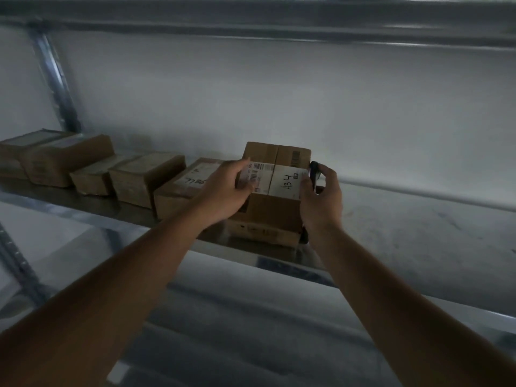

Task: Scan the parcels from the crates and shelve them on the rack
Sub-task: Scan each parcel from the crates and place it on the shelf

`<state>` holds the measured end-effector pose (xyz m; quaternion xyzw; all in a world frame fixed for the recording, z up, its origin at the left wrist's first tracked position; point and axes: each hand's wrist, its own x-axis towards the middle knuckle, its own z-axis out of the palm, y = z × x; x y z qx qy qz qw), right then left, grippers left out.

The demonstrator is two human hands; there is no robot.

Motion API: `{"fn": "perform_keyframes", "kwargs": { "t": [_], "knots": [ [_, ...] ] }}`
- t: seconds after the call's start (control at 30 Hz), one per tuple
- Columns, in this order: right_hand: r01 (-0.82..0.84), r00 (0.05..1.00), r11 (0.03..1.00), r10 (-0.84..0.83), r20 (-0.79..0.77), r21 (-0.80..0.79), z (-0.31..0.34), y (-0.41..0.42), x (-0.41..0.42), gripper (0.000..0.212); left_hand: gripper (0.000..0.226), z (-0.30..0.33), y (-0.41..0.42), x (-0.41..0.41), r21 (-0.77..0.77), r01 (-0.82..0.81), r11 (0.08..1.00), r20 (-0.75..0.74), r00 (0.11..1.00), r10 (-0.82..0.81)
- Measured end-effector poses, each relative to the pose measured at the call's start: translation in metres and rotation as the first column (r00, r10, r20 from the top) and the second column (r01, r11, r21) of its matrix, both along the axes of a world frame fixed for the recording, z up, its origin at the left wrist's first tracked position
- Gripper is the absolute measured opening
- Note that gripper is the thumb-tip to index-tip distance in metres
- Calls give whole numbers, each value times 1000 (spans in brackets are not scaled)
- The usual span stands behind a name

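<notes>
Shelf (391,219): grey metal, pale wall behind; you see boxes (145,180) rowed left.
Parcel (275,185): stacked on another box on your shelf.
Left hand (226,191): fingers curled on parcel.
Right hand (321,196): grips dark scanner (313,174) against parcel.

I see a plain pale wall (279,101) behind everything, dim and greyish, brighter toward the middle. A slanted metal upright (55,79) runs down at the left, a horizontal beam (251,20) crosses the top. Light is low and soft; the lower part is blurred grey and I cannot make it out.
</notes>
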<state>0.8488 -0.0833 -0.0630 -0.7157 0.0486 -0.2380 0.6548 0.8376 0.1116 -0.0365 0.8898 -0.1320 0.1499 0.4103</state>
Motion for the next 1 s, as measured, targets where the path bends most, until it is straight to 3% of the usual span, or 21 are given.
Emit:
{"fn": "perform_keyframes", "kwargs": {
  "t": [0.2,0.37,0.57,0.73,1.0],
  "knots": [
    [59,989,997,-66,-132,-56,3,12,21,33,49,2,11,30,54,86,995,-114,990,-79],
    [103,967,986,-130,-220,-127,8,22,24,35,16,11,18,48,167,140,976,-217,971,-102],
    [110,949,992,-123,-290,-62,9,33,27,36,15,14,23,57,243,139,960,-291,955,-65],
    [122,945,979,-166,-283,-166,9,33,30,40,21,15,19,58,314,143,939,-307,951,-42],
    [119,958,943,-191,-212,-312,15,26,27,37,6,22,14,51,393,157,906,-266,963,-51]
  ]
}}
